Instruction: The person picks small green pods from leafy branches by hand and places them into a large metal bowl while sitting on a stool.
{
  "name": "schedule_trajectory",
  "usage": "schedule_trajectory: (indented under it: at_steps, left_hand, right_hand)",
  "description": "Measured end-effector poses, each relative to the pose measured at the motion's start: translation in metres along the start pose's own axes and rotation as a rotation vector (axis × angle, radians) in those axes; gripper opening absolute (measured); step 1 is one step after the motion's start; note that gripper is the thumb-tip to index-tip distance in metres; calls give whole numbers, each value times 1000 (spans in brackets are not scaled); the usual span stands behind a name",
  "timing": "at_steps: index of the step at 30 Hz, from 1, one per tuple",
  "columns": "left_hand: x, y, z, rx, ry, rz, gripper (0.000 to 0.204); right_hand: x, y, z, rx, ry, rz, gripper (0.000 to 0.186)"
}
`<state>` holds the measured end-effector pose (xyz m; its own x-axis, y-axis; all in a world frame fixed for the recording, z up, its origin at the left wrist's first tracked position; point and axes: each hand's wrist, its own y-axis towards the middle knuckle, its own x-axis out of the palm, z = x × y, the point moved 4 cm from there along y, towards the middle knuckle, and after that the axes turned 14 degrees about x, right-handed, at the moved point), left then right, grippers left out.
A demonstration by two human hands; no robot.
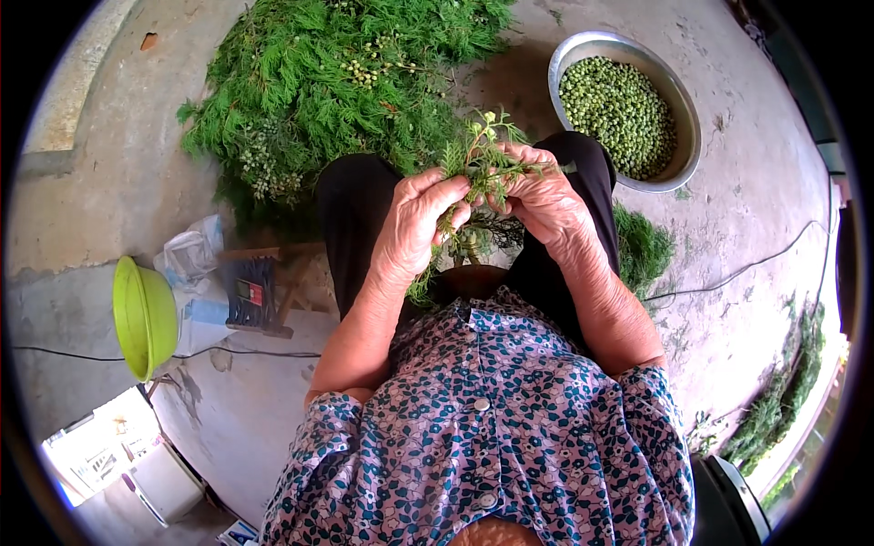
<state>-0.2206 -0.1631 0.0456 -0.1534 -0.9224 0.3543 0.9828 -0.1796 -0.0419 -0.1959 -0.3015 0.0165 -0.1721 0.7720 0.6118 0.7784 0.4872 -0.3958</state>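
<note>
A feathery, soft green sprig [481,164], tipped with small pale rounded cones [490,124], lies between two hands, each grip clamped on it: left hand [419,214] at eight o'clock, right hand [548,205] at three. One bushy green branch heap [309,86] lies at eleven; one smooth, round silver metal basin [688,136], holding many beadlike green cones [619,116], at one; one lime-green plastic tub [150,318] near nine.

– Is there any lettering you can read around you?
– No; to your left, a small red and dark label [249,292] sits on the dark panel [271,314] with wooden legs, but its marks are too small for you to make out.
– Any numbers or signs, then?
– None that you can read.
</note>
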Motion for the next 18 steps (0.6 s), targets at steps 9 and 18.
schedule_trajectory:
  at_steps: [9,18]
  left_hand:
    - [5,0,0,5,0,51,13]
    - [3,-4,-5,-27,-166,51,11]
  right_hand:
    - [4,-1,4,-83,19,-71,11]
    - [14,-6,6,119,248,90,4]
